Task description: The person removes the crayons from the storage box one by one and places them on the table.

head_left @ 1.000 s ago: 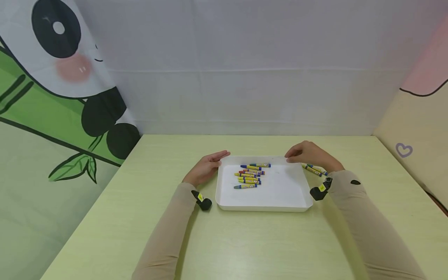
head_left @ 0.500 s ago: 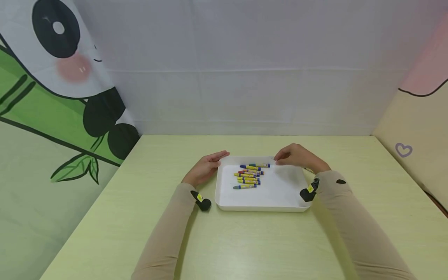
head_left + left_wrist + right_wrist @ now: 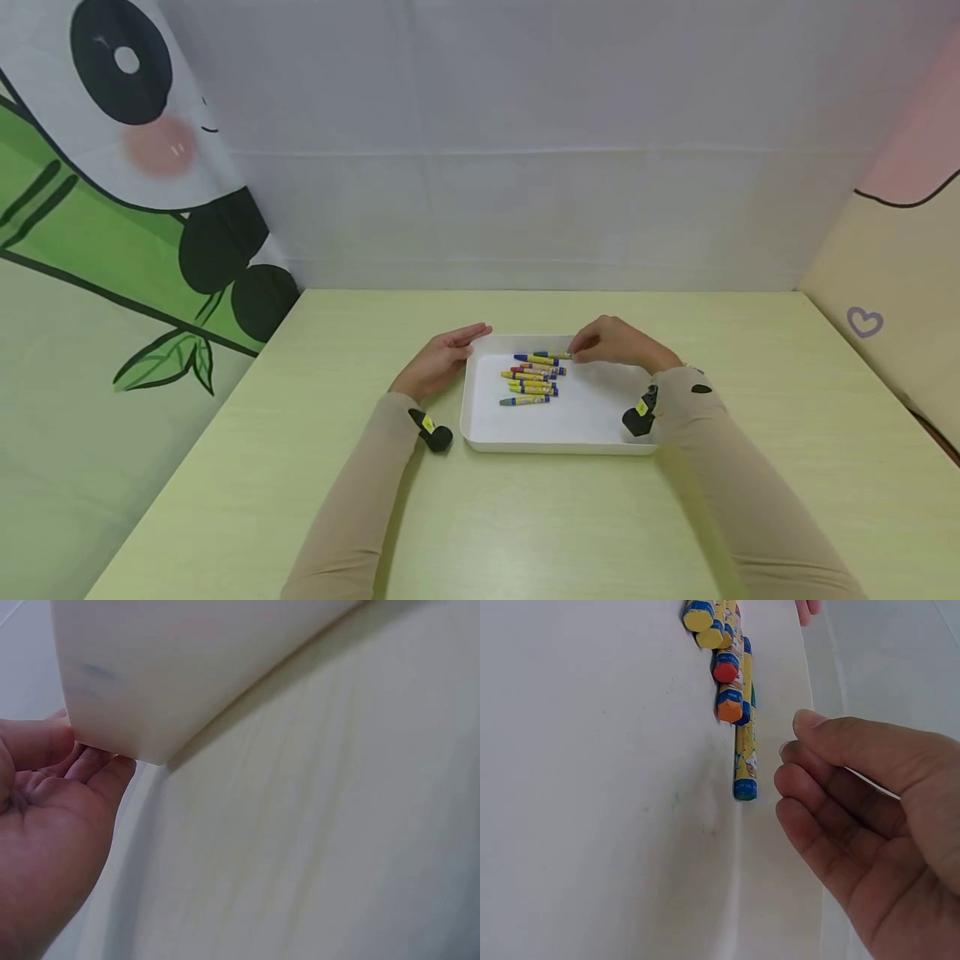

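A shallow white tray (image 3: 592, 421) holds several yellow-wrapped crayons in a loose column, with a grey crayon (image 3: 525, 401) nearest me. My left hand (image 3: 437, 362) holds the tray's far left corner; in the left wrist view, thumb and fingers lie around the tray corner (image 3: 112, 712). My right hand (image 3: 618, 343) is over the far side of the tray, its fingers bent and holding nothing. They overlap the blue end of the green crayon (image 3: 551, 355) in the head view. The right wrist view shows them just beside that green crayon (image 3: 745, 765), thumb near the index fingertip.
Part of a crayon (image 3: 699, 370) shows past my right sleeve; the sleeve hides the others there. The pale wooden table (image 3: 480, 525) meets a white cloth backdrop (image 3: 525, 208) behind. A printed cloth (image 3: 172, 467) hangs at the left, another (image 3: 900, 367) at the right.
My right hand has moved left and slightly nearer, from the tray's far right corner to the green crayon's end. My left hand and the crayons in the tray stay put.
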Demonstrator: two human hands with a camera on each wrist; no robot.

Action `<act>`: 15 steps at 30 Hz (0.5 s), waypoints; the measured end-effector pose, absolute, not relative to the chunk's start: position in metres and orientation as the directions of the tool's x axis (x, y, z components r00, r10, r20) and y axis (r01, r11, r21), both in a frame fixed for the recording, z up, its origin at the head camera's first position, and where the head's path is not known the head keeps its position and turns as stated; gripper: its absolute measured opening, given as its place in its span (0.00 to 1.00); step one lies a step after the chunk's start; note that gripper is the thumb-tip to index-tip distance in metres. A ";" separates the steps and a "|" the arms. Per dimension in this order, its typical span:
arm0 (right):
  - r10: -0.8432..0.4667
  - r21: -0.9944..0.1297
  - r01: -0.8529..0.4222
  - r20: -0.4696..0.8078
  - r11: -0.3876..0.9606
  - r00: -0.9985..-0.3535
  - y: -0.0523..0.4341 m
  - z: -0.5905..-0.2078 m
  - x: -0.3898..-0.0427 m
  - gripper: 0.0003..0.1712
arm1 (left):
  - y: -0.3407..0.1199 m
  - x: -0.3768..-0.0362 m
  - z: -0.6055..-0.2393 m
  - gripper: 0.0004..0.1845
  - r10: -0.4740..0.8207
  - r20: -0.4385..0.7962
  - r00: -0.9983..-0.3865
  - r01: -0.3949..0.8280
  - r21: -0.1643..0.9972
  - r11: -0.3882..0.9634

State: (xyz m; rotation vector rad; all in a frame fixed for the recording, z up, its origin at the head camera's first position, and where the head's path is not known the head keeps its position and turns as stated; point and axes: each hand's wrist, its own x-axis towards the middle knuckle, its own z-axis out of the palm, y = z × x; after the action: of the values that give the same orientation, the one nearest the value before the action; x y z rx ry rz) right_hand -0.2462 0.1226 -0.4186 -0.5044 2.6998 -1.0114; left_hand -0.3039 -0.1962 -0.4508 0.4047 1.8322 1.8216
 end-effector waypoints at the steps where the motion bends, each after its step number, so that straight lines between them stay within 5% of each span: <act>1: -0.387 -0.667 -0.238 -0.082 0.706 -0.918 0.121 -0.419 -0.247 0.11 | -0.196 -0.304 -0.451 0.26 0.553 -0.151 -0.820 -0.149 0.988 0.047; 15: -0.408 -0.656 -0.225 -0.138 0.720 -0.903 0.109 -0.432 -0.256 0.10 | -0.195 -0.304 -0.451 0.26 0.550 -0.148 -0.822 -0.143 0.988 0.052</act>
State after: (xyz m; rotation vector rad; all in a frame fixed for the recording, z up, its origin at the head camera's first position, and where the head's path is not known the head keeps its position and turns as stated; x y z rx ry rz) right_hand -0.2559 0.1087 -0.4324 -0.4991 2.6534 -0.9603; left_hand -0.3040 -0.1951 -0.4506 0.4072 1.8383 1.8213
